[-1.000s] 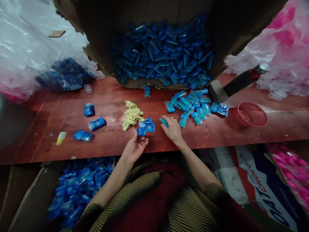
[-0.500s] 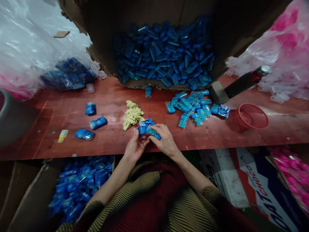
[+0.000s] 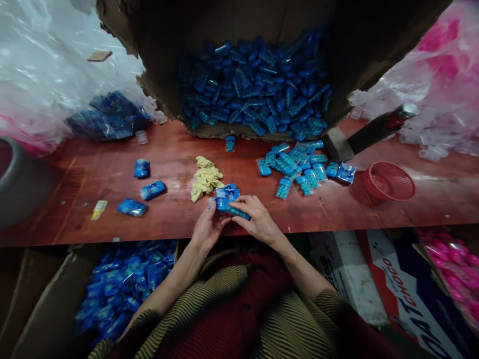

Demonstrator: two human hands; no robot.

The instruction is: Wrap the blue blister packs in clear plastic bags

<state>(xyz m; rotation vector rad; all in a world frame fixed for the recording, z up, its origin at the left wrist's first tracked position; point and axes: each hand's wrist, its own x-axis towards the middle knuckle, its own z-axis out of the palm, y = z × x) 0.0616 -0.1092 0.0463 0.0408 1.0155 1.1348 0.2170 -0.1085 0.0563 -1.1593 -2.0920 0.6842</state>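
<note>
My left hand [image 3: 208,225] pinches a blue printed plastic wrapper [image 3: 221,202] close to the table's front edge. In my right hand [image 3: 258,218] is a small clear container of blue balls with a blue cap [image 3: 239,212], its far end against the wrapper's mouth. Whether the container has entered the wrapper I cannot tell. More blue wrappers [image 3: 230,189] lie just beyond the fingers, beside a crumpled yellow cloth or glove [image 3: 205,178]. A loose pile of the same containers [image 3: 290,163] lies to the right. Several wrapped blue packs [image 3: 152,190] rest on the left.
A torn carton [image 3: 160,94] full of blue containers faces me at the back. To the right stand a red plastic basket [image 3: 389,180] and a dark red-and-black bar-like object [image 3: 377,132]. Below the table edge, blue packs [image 3: 123,289] fill a box on the left.
My right hand has turned the container flatter and moved it slightly toward the wrapper. The left hand keeps its pinch on the wrapper. The view shifted a little.
</note>
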